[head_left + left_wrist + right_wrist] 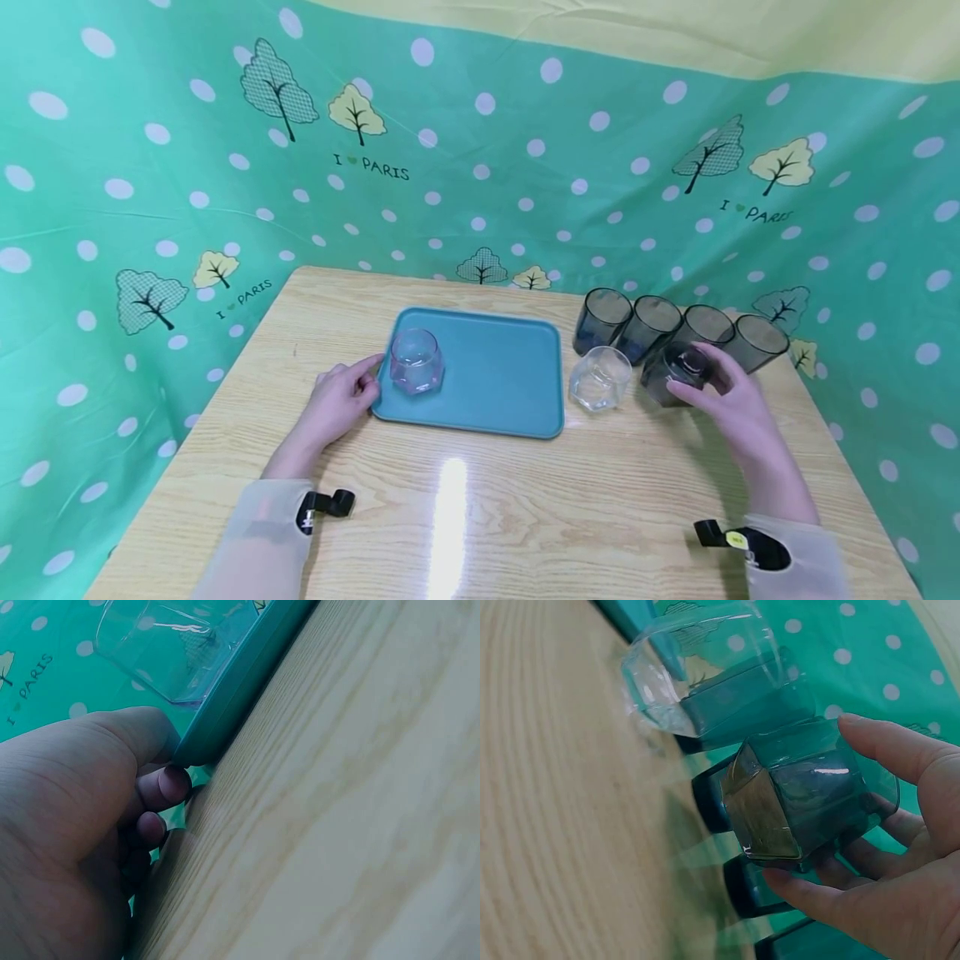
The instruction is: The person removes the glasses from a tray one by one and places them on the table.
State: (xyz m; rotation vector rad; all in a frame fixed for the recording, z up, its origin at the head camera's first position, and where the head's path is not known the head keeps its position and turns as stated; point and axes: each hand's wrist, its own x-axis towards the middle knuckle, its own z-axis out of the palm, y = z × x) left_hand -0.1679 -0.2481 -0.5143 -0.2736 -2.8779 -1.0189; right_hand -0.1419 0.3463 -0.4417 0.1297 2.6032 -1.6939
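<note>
My left hand (341, 402) is at the left edge of a blue tray (498, 375), its thumb and index finger pinching the rim (206, 731). Inside the tray's left end stands a pinkish faceted glass (416, 371). On the right, my right hand (726, 404) grips a dark grey faceted glass (663, 379) between thumb and fingers. In the right wrist view this grey glass (810, 799) is tilted and appears off the table, its faceted base turned towards the camera. Just left of it is a clear faceted glass (600, 382), between the tray and the held glass.
Several tall dark glasses stand in a row behind the held one, from the leftmost glass (602, 317) to the rightmost glass (759, 340). They are near the back right of the wooden table (570, 508). A green dotted cloth (480, 133) hangs behind.
</note>
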